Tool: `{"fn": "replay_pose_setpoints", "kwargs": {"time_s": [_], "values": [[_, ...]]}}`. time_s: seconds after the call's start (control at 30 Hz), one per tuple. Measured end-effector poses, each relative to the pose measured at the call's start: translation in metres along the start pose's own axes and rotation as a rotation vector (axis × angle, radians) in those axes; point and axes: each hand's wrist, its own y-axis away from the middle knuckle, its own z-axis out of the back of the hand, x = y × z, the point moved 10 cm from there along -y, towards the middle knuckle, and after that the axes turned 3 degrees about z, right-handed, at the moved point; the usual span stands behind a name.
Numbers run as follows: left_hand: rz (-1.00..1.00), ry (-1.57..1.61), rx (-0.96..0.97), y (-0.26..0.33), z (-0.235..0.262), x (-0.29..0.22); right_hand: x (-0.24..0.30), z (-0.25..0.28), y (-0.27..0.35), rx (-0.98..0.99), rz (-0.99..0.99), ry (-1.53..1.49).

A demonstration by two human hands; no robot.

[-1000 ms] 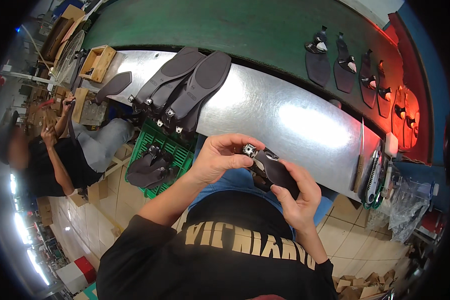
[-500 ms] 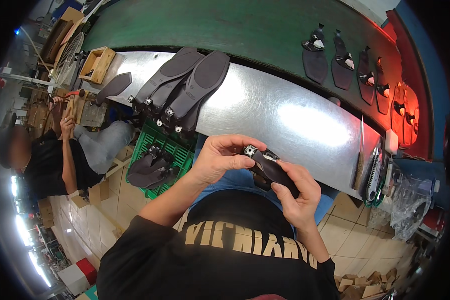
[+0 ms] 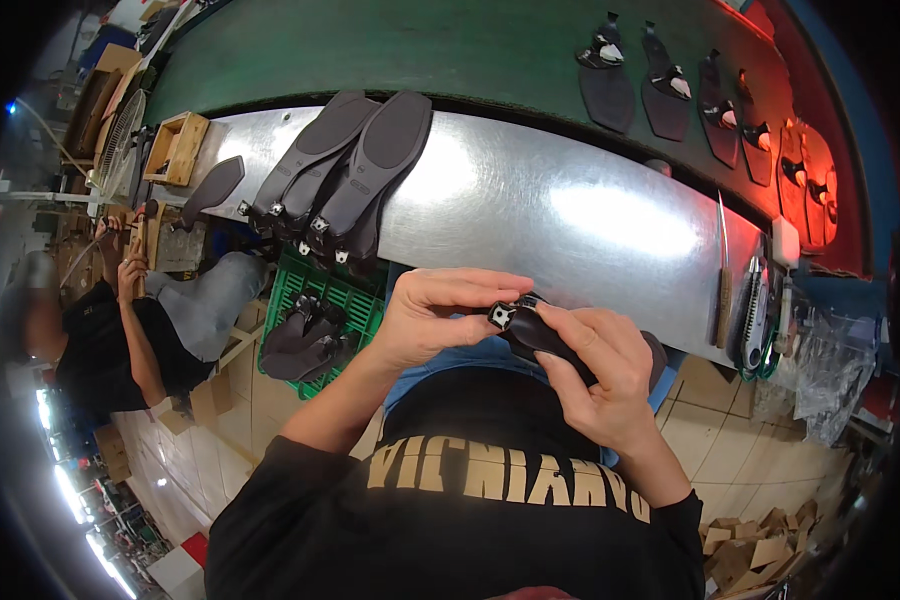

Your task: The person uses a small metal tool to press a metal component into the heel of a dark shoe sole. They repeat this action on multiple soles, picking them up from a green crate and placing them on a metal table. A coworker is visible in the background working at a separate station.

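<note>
Above my lap, both hands hold a dark shoe sole with a heel whose square end is pale. My left hand is closed at the heel end, thumb and fingers around it. My right hand pinches the sole's narrow middle between thumb and fingers; part of the sole is hidden behind that hand. On the metal worktop, several similar heeled soles lie in a pile to the left, heels over the near edge.
A green crate below the worktop holds more dark soles. Sandals lie on the green belt, some under red light. An awl, a cutter and a brush sit at right. A co-worker sits at left.
My right hand has slid along the sole toward its heel end, nearer to my left hand. The view has shifted slightly, and the co-worker's hands have moved a little.
</note>
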Motion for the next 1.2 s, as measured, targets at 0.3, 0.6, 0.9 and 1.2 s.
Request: {"fn": "replay_pose_setpoints", "kwargs": {"time_s": [0.3,0.6,0.9,1.2], "values": [[-0.044,-0.083,0.150,-0.001,-0.015,-0.002,0.003,-0.005,0.000,0.088,0.012,0.059],[0.250,0.006,0.004,0.002,-0.011,0.031,-0.044,-0.020,0.016,0.021,-0.303,-0.271],[0.320,0.014,-0.090,0.002,-0.008,0.040,-0.030,-0.020,0.009,0.028,-0.099,-0.023],[0.478,0.079,-0.048,-0.001,-0.005,0.046,-0.027,-0.027,0.003,0.182,0.015,-0.007]]}}
